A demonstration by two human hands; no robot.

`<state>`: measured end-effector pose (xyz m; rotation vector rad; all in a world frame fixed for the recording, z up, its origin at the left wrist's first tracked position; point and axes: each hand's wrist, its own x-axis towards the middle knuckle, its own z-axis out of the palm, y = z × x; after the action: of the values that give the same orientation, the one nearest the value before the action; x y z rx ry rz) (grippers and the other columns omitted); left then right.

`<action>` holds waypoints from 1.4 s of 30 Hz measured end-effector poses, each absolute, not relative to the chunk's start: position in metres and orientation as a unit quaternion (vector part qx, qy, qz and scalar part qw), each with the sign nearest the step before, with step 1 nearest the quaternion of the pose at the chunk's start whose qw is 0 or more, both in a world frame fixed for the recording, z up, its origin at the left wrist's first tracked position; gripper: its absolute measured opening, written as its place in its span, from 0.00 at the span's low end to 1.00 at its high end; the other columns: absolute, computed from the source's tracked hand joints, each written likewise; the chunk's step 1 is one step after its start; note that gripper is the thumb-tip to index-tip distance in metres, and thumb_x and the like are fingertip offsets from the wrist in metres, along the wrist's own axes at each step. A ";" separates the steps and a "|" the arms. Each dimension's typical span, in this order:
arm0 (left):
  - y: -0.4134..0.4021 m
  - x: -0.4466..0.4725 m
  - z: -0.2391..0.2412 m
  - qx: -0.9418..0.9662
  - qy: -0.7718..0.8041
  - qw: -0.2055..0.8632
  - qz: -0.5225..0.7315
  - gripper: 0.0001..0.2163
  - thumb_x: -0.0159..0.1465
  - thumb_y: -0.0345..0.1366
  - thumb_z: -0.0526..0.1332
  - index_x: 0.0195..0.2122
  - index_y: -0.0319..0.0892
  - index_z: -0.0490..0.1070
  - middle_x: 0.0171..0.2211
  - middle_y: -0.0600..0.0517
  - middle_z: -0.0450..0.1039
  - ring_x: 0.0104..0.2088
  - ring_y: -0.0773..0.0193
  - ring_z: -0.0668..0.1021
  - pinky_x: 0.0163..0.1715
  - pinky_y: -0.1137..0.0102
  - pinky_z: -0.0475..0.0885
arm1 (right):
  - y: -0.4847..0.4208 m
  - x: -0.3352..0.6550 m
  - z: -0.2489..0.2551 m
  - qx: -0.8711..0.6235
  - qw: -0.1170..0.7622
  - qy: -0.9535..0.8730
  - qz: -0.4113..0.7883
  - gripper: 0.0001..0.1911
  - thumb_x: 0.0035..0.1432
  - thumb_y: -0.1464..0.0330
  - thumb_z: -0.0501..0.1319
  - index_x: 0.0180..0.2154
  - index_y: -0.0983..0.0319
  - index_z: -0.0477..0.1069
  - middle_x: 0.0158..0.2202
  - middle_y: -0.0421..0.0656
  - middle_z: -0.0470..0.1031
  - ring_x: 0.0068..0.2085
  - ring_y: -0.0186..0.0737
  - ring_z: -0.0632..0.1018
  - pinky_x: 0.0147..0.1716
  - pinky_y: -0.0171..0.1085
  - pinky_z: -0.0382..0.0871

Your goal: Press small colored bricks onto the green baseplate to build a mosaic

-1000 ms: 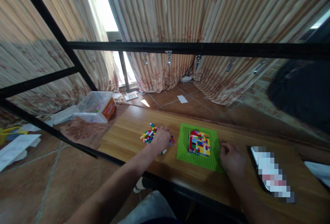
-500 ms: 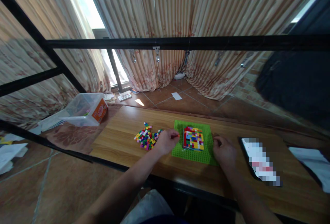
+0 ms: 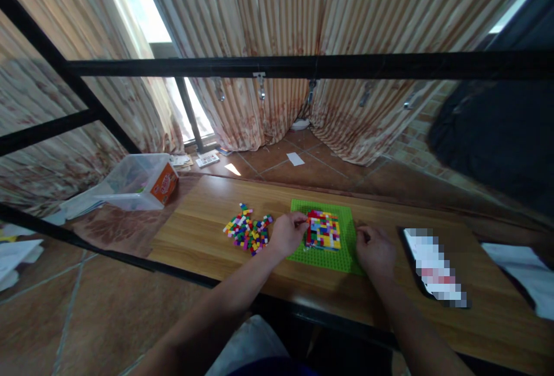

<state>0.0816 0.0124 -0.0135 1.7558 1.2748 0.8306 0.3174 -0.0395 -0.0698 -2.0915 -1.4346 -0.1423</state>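
Observation:
A green studded baseplate lies on the wooden table, carrying a square patchwork of small toy bricks in many colours. My left hand pinches a small orange-red brick at the left edge of that patchwork; the fingertips partly cover it. Curled at the baseplate's right edge, my right hand has thumb and index finger closed against the rim. Just left of my left hand, a loose pile of mixed bricks is spread on the tabletop.
To the right lies a phone with a blurred screen, then white papers. A clear plastic bin with an orange label stands beyond the table's left end. A black metal bar crosses in front of the curtains.
My left hand has moved right with the orange-red brick, from the baseplate's left margin to the patchwork's left edge. My right hand stays at the baseplate's right rim.

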 end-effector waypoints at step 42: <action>0.031 0.094 -0.026 0.655 0.531 0.432 0.321 0.10 0.62 0.35 0.59 0.37 0.38 0.79 0.28 0.53 0.77 0.30 0.67 0.76 0.33 0.74 0.69 | -0.039 0.319 -0.071 -0.779 0.311 -0.542 -0.049 0.15 0.58 0.66 0.51 0.35 0.63 0.76 0.35 0.47 0.74 0.35 0.41 0.72 0.35 0.37 0.63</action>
<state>0.0937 0.0306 -0.0259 1.6318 1.3235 0.8012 0.3187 -0.0395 -0.0709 -2.0563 -1.4316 -0.1281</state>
